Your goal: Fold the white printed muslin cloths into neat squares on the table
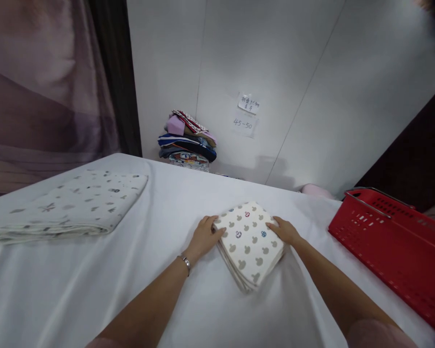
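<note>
A small folded cloth (249, 242), cream with grey mouse-head prints and a few coloured ones, lies on the white table (94, 285) in front of me. My left hand (204, 237) rests against the cloth's left edge, thumb on top and fingers curled at its side. My right hand (284, 231) presses on the cloth's right edge, fingers bent over it. Both hands grip the folded cloth from opposite sides. A bracelet sits on my left wrist.
A larger folded patterned blanket (70, 205) lies at the table's far left. A red plastic basket (398, 241) stands at the right edge. A pile of folded clothes (186, 140) sits against the white wall, below paper notes (247, 113).
</note>
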Tool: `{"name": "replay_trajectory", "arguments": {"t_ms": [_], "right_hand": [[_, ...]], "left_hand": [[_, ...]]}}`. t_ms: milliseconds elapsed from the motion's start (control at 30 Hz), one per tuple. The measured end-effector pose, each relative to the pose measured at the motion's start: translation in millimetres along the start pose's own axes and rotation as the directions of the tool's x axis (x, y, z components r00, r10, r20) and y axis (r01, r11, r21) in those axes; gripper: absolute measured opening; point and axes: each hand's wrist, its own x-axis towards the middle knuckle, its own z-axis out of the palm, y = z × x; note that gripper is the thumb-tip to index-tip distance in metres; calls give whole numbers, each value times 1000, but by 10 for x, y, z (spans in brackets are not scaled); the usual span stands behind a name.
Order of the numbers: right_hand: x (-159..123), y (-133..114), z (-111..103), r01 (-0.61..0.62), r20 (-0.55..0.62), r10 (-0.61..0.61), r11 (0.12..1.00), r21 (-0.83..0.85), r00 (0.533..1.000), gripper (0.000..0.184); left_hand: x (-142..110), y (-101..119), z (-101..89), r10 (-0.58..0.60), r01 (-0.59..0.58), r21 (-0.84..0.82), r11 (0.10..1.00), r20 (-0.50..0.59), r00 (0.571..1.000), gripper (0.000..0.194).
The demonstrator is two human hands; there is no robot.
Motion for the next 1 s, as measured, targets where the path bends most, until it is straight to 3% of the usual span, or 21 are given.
{"name": "replay_trajectory", "arguments": {"t_ms": [200,333,467,567,633,767,1000], "right_hand": [[164,-97,-81,14,-28,-16,998,-66,999,63],[73,-231,-21,3,-85,-14,992,-124,996,55],[-303,-500,87,127,-144,-150,979,-158,978,55],[-662,-692,196,284,-42,-292,950,-131,956,59],[-859,-770,238,312,6,-313,945,-100,950,60],[-1143,-835,260,310,17,-309,950,-40,951,60],[-1477,-880,452,466,-99,-483,871,-157,870,58]], "left_hand": [[-86,62,-4,-34,34,26,999,18,999,32],[-90,37,38,12,-12,41,999,2,1000,33],[-80,30,66,8,-14,91,996,68,998,43],[-79,44,65,2,-13,114,993,96,995,44],[-81,50,62,5,-18,120,993,105,994,43],[-77,41,66,20,-33,127,991,102,995,43],[-62,4,88,69,-79,117,990,92,993,43]]}}
